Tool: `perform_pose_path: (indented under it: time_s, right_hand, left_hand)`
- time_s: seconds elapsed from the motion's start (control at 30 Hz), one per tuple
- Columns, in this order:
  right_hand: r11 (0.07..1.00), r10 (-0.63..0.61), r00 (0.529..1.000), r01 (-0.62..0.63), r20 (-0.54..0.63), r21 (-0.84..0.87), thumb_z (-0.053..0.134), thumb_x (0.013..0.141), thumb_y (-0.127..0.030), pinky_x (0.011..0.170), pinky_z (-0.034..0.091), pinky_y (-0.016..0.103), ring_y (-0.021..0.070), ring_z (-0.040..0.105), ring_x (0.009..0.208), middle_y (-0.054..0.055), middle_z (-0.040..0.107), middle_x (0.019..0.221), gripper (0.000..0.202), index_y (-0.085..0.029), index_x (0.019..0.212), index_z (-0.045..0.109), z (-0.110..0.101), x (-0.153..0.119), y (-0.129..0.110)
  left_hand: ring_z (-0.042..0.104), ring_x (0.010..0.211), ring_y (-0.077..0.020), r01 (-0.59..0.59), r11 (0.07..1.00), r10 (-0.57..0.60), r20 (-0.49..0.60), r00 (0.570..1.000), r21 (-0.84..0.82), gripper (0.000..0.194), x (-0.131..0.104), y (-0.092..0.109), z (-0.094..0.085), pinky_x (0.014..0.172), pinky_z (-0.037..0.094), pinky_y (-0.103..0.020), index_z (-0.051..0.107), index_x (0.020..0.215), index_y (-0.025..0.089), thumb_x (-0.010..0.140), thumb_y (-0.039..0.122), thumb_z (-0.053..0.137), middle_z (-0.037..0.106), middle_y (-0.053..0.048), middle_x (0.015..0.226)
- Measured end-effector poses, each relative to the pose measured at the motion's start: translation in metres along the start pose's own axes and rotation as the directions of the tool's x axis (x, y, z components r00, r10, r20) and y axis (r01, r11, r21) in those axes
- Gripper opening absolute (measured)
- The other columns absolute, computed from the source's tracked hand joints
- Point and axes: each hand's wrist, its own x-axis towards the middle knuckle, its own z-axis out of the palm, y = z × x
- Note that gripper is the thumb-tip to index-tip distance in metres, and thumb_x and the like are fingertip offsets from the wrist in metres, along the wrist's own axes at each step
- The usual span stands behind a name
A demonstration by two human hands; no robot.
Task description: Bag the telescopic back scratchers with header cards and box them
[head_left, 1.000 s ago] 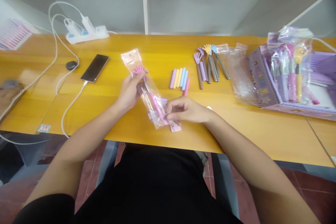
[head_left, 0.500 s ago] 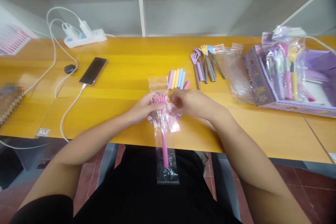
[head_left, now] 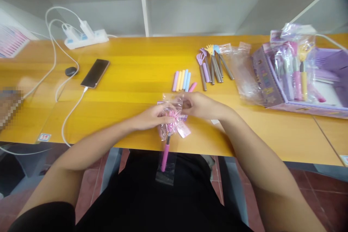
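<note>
A pink back scratcher lies inside a clear plastic bag, its handle hanging past the table's front edge. My left hand is closed around the bag at the claw end, thumb across it. My right hand pinches at the bag's upper right side, its fingertips partly hidden. A pink card lies under the bag near my right hand. Just beyond the hands are several coloured handle sleeves in purple, yellow and blue, with a pink sleeve beside them.
Several back scratchers with bare metal rods lie behind my right hand. Clear bags are piled beside a purple box holding bagged scratchers. On the left are a phone on a cable and a white power strip.
The bagged back scratcher has tilted, its handle end swinging left. The bag's top has crumpled toward my right hand, and my left hand has shifted slightly right and nearer.
</note>
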Motion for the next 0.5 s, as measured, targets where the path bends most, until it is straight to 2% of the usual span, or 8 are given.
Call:
perform_pose_path:
  time_s: [0.07,0.13,0.23,0.3,0.33,0.37,0.43,0.5]
  right_hand:
    - [0.998,-0.023,1.0,0.024,-0.006,0.053,0.076,0.091,-0.039,0.068,0.049,0.033,0.0172,0.063,0.075,0.003,0.074,0.092,0.025,-0.021,0.106,0.068,-0.0019,-0.0006,0.0015]
    - [0.997,-0.043,0.999,0.044,-0.017,0.062,0.074,0.096,-0.046,0.067,0.048,0.033,0.017,0.062,0.074,0.004,0.073,0.091,0.029,-0.021,0.11,0.071,-0.0042,-0.0007,0.0027]
    - [0.997,-0.076,0.994,0.075,-0.083,-0.008,0.073,0.099,-0.056,0.068,0.047,0.033,0.0177,0.06,0.075,0.004,0.072,0.089,0.034,-0.022,0.105,0.073,-0.0056,0.0007,0.0042]
    - [0.991,-0.122,0.973,0.11,-0.196,-0.075,0.07,0.102,-0.059,0.068,0.046,0.033,0.0183,0.059,0.076,0.004,0.07,0.086,0.037,-0.023,0.1,0.072,-0.0048,0.0024,0.0053]
    - [0.984,-0.16,0.945,0.129,-0.286,-0.124,0.068,0.104,-0.06,0.068,0.045,0.033,0.0184,0.058,0.075,0.004,0.069,0.085,0.038,-0.023,0.098,0.07,-0.0042,0.0033,0.0057]
    - [0.971,-0.21,0.896,0.145,-0.391,-0.189,0.064,0.106,-0.059,0.069,0.045,0.034,0.0185,0.057,0.075,0.004,0.068,0.085,0.038,-0.023,0.097,0.068,-0.0036,0.0042,0.0061]
    - [0.925,-0.337,0.749,0.15,-0.57,-0.349,0.058,0.111,-0.054,0.071,0.044,0.035,0.0188,0.055,0.074,0.004,0.065,0.086,0.036,-0.023,0.095,0.064,-0.0027,0.0054,0.0062]
    - [0.868,-0.451,0.623,0.14,-0.639,-0.477,0.055,0.113,-0.05,0.072,0.043,0.037,0.0188,0.053,0.073,0.004,0.06,0.085,0.032,-0.023,0.095,0.061,-0.0019,0.0055,0.0055]
  left_hand:
    - [0.071,0.135,-0.0335,-0.014,1.0,0.013,0.016,1.0,0.007,0.041,0.0001,0.0013,-0.0007,0.115,0.059,-0.051,0.073,0.126,0.022,0.094,0.046,0.083,0.08,-0.013,0.128]
    - [0.075,0.128,-0.032,-0.005,1.0,0.005,0.039,0.999,-0.005,0.042,0.0,0.0021,-0.0011,0.109,0.063,-0.049,0.073,0.128,0.022,0.094,0.045,0.083,0.08,-0.012,0.125]
    - [0.082,0.102,-0.0269,0.091,0.995,-0.086,0.119,0.989,-0.04,0.044,-0.001,0.0028,-0.0022,0.09,0.068,-0.042,0.072,0.129,0.02,0.095,0.046,0.082,0.082,-0.012,0.116]
    - [0.081,0.084,-0.0224,0.183,0.981,-0.166,0.205,0.965,-0.068,0.044,-0.0017,0.0035,-0.0033,0.078,0.067,-0.038,0.07,0.129,0.019,0.099,0.05,0.078,0.082,-0.012,0.109]
    - [0.079,0.077,-0.0203,0.203,0.976,-0.181,0.228,0.957,-0.079,0.044,-0.0018,0.0039,-0.0037,0.074,0.065,-0.036,0.07,0.13,0.019,0.101,0.051,0.076,0.082,-0.012,0.106]
    - [0.077,0.073,-0.0183,0.194,0.977,-0.171,0.222,0.96,-0.085,0.043,-0.0016,0.0044,-0.004,0.071,0.063,-0.034,0.07,0.13,0.019,0.102,0.051,0.074,0.082,-0.011,0.103]
    - [0.073,0.071,-0.0148,0.112,0.991,-0.104,0.116,0.988,-0.072,0.038,-0.0003,0.0051,-0.0041,0.067,0.058,-0.029,0.071,0.125,0.019,0.102,0.05,0.073,0.08,-0.008,0.1]
    - [0.068,0.071,-0.012,0.039,0.998,-0.04,-0.023,0.999,-0.041,0.031,0.002,0.0054,-0.0034,0.064,0.053,-0.025,0.07,0.117,0.019,0.1,0.045,0.075,0.078,-0.005,0.098]
